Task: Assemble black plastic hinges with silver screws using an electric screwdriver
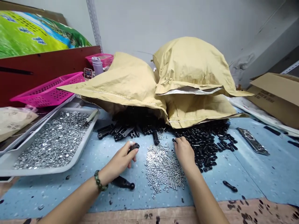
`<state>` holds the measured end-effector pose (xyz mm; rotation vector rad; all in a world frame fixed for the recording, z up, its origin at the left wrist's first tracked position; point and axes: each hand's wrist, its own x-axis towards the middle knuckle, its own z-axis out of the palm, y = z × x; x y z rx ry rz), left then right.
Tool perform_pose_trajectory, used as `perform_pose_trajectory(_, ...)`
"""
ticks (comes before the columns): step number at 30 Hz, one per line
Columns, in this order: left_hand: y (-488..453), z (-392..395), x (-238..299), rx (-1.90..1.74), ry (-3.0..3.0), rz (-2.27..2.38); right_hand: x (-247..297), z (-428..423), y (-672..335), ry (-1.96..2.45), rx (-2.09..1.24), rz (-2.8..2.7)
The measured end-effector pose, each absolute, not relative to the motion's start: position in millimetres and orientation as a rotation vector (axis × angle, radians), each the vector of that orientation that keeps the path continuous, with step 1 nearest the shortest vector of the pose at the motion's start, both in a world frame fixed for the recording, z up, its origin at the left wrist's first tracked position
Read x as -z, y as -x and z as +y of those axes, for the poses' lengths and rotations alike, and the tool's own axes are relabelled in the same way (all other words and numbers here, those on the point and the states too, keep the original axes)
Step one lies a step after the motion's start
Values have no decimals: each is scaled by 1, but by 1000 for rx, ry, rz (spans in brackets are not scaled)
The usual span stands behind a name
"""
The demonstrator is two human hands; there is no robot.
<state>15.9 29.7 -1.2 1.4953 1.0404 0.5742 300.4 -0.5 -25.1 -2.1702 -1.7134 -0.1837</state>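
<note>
My left hand [122, 160], with a bracelet at the wrist, is closed round a black perforated part [134, 147]. My right hand [185, 152] pinches a small black piece [174, 140] at the left edge of a heap of short black links [205, 146]. Between the hands lie a pile of nuts [157, 166] and silver screws [176, 177]. Longer black parts [123, 130] are heaped under the paper sacks. Below my left wrist rests a black handle-like part [123, 182], partly covered by the arm.
A white tray [78, 157] full of small metal washers stands at the left, near a pink basket [49, 96]. Bulging paper sacks [191, 62] overhang the parts. To the right are a packaged item [253, 141], a loose black link [230, 186] and a cardboard box [275, 99].
</note>
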Motion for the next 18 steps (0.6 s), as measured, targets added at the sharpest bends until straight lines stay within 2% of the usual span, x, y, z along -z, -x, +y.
perform_pose_trajectory(9, 1, 25, -13, -540, -1708, 1116, 40, -1, -281, 2035, -56, -1781)
perform_pose_trajectory(13, 5, 26, -12, -512, -1706, 1090, 29, 1, -278, 1952, -117, -1709)
perform_pose_trajectory(18, 2, 22, -21, -549, -1843, 996, -9, -17, -219, 1359, -496, -1745)
